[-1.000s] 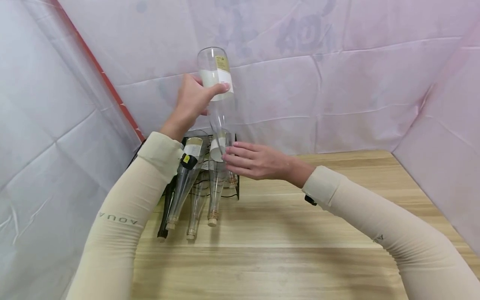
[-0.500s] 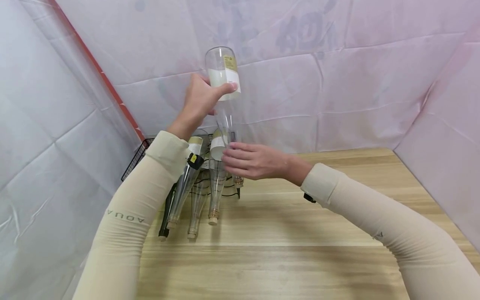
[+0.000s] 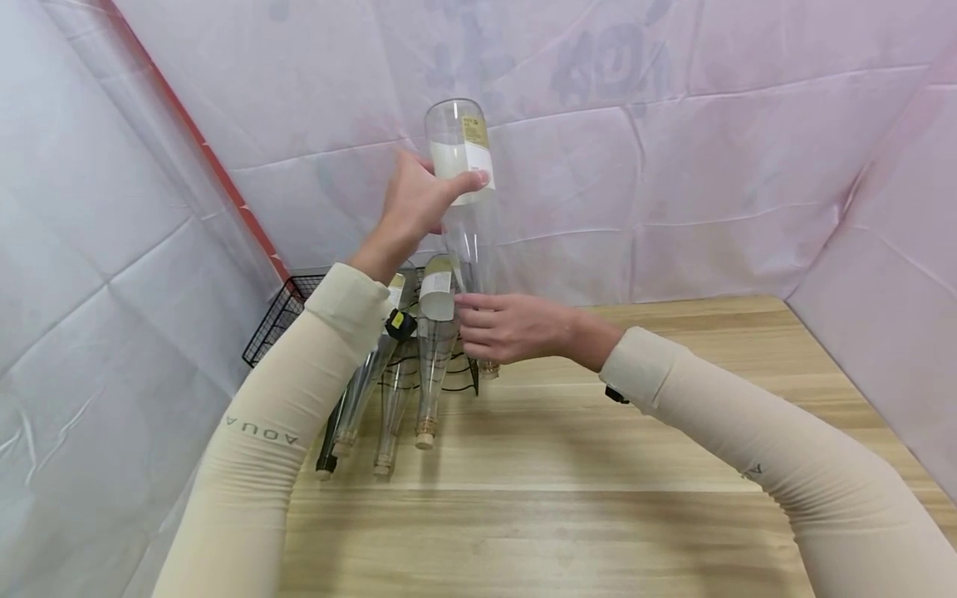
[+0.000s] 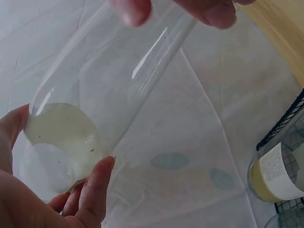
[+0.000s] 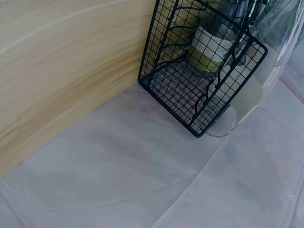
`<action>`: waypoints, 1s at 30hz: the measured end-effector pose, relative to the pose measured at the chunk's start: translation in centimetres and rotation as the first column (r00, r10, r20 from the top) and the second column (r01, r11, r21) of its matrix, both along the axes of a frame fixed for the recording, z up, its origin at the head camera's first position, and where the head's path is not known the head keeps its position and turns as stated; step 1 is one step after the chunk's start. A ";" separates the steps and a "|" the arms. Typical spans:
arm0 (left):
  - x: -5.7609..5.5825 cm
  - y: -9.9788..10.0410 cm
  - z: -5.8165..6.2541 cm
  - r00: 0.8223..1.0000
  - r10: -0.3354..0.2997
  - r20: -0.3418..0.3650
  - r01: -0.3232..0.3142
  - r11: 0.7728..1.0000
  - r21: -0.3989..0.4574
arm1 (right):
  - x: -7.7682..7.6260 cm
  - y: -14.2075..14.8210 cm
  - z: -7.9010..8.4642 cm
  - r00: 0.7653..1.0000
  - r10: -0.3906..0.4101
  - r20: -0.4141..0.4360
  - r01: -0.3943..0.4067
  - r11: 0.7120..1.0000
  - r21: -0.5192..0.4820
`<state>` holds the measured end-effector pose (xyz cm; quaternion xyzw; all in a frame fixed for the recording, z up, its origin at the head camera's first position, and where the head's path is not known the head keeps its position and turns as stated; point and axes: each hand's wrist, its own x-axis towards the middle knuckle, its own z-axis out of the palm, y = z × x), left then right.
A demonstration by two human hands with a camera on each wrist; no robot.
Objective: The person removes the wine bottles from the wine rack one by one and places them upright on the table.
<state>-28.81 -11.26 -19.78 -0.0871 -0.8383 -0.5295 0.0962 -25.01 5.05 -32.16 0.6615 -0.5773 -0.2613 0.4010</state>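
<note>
A clear glass bottle (image 3: 458,158) with a white and gold label is held tilted, its base up and its neck down, in the head view. My left hand (image 3: 419,198) grips it around the label, thumb across the front. Lower down, my right hand (image 3: 516,328) holds the neck, and the corked tip (image 3: 489,369) pokes out beneath. The left wrist view shows the bottle (image 4: 90,85) between the left hand (image 4: 52,202) at its base and fingertips (image 4: 221,16) of the right hand farther up. Neither hand shows in the right wrist view.
Several corked bottles (image 3: 437,332) lie neck-forward in a black wire rack (image 3: 277,320) at the table's back left. The rack (image 5: 175,102) stands at the edge of the wooden table (image 5: 71,61). White sheeting (image 3: 561,191) hangs behind and on both sides.
Both hands have shifted the bottle slightly to the right and a little down, its corked end moving beyond the rack's right side. More of the rack's left part now shows.
</note>
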 end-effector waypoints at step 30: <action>-0.1 -0.7 -1.1 0.978 -0.209 -0.023 0.209 0.978 0.012 | 0.1 1.0 -1.5 1.000 -0.004 0.001 0.003 0.999 0.049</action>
